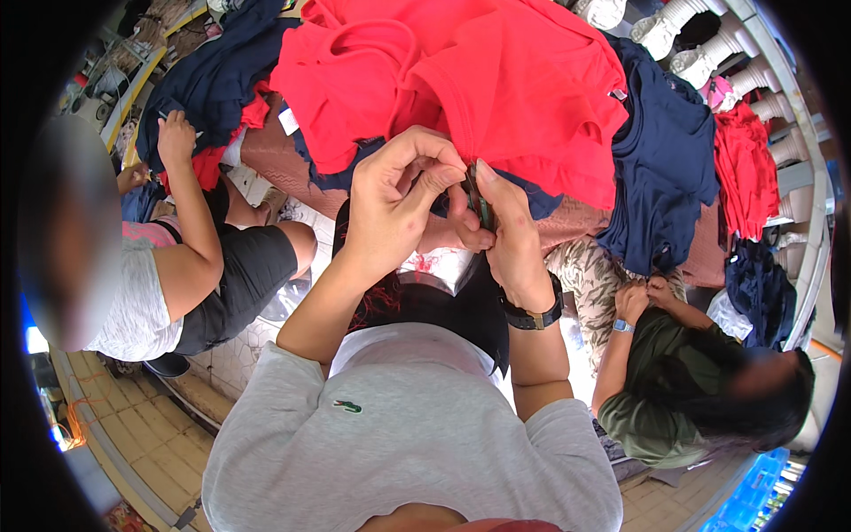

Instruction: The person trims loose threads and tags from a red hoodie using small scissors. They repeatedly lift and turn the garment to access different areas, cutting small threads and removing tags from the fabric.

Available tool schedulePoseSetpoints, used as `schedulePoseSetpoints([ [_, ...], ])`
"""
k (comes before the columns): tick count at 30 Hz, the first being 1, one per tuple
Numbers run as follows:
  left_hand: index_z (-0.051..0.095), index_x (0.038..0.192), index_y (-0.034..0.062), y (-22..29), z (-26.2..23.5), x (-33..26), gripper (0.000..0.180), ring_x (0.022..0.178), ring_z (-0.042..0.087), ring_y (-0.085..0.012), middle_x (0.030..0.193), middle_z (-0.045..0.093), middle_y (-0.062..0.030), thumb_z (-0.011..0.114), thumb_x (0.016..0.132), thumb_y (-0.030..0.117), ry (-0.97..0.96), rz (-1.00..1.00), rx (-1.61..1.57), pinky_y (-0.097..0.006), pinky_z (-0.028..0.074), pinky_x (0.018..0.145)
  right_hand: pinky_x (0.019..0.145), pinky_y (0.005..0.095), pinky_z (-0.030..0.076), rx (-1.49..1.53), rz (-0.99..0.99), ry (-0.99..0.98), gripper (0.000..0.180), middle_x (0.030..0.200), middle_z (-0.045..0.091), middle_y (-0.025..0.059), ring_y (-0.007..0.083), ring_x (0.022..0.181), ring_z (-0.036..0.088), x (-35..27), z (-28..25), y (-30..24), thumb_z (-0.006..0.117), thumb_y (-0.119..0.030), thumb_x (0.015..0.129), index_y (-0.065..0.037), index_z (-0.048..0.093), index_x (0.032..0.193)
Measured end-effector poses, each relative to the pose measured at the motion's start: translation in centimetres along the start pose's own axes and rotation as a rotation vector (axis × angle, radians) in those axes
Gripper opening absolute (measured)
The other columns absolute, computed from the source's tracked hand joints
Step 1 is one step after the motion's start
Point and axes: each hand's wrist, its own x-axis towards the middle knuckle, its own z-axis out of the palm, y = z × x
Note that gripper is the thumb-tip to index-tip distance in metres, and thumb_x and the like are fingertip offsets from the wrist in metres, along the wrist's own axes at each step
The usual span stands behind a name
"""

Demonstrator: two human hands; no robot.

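My left hand and my right hand meet in front of my chest, at the lower edge of a big red shirt. Both pinch a small dark, narrow object held upright between the fingertips; what it is cannot be told. The red hem hangs right behind the fingers. A dark wristwatch sits on my right wrist. My grey shirt fills the lower middle.
Navy garments and more red ones are piled on a brown-covered table. A seated person in a grey top reaches onto the pile at left. Another in an olive top works at right. White cones stand top right.
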Motion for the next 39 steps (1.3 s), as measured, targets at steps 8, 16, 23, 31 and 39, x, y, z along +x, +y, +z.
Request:
schedulePoseSetpoints([
  [8, 0.055, 0.109, -0.0014, -2.0, -0.7, 0.0, 0.013, 0.083, 0.065, -0.0141, 0.096, 0.064, -0.0095, 0.062, 0.098, 0.000, 0.035, 0.085, 0.143, -0.027, 0.053, 0.077, 0.048, 0.0246, 0.021, 0.122, 0.014, -0.053, 0.047, 0.062, 0.033, -0.0048, 0.0055, 0.052, 0.029, 0.6, -0.3, 0.6, 0.038, -0.039, 0.108, -0.010, 0.041, 0.072],
  [16, 0.045, 0.127, 0.0017, -2.2, -0.1, -0.6, 0.049, 0.096, 0.063, -0.0168, 0.107, 0.064, -0.0135, 0.073, 0.088, -0.005, 0.082, 0.242, 0.223, -0.030, 0.051, 0.088, 0.052, 0.0254, 0.021, -0.115, -0.169, 0.111, 0.053, 0.063, 0.034, -0.0027, 0.0064, 0.056, 0.029, -1.3, -0.3, 0.6, 0.031, -0.049, 0.104, -0.005, 0.047, 0.078],
  [23, 0.061, 0.100, -0.0003, -2.6, 0.0, -0.4, 0.015, 0.082, 0.062, -0.0091, 0.090, 0.066, -0.0057, 0.072, 0.089, -0.004, 0.163, 0.138, 0.061, -0.023, 0.051, 0.077, 0.051, 0.0256, 0.023, -0.079, -0.113, 0.158, 0.050, 0.063, 0.035, -0.0029, 0.0068, 0.056, 0.032, -1.6, 0.3, 1.1, 0.032, -0.042, 0.106, -0.004, 0.051, 0.082],
  [31, 0.058, 0.098, 0.0007, -1.9, -0.2, -1.2, 0.010, 0.077, 0.056, -0.0043, 0.086, 0.061, -0.0021, 0.068, 0.096, 0.001, 0.139, 0.109, 0.053, -0.019, 0.044, 0.069, 0.052, 0.0241, 0.023, -0.332, -0.125, 0.223, 0.051, 0.066, 0.040, -0.0030, 0.0059, 0.058, 0.032, -2.3, 2.3, 1.1, 0.031, -0.041, 0.109, -0.003, 0.060, 0.091],
  [39, 0.058, 0.098, -0.0011, -1.2, -0.5, -1.9, 0.008, 0.072, 0.059, -0.0078, 0.088, 0.062, -0.0047, 0.065, 0.096, -0.003, 0.052, 0.123, 0.037, -0.022, 0.047, 0.065, 0.052, 0.0244, 0.022, -0.339, -0.226, 0.238, 0.042, 0.065, 0.036, -0.0058, 0.0043, 0.058, 0.030, -1.7, 3.1, 0.8, 0.042, -0.035, 0.108, -0.005, 0.058, 0.083],
])
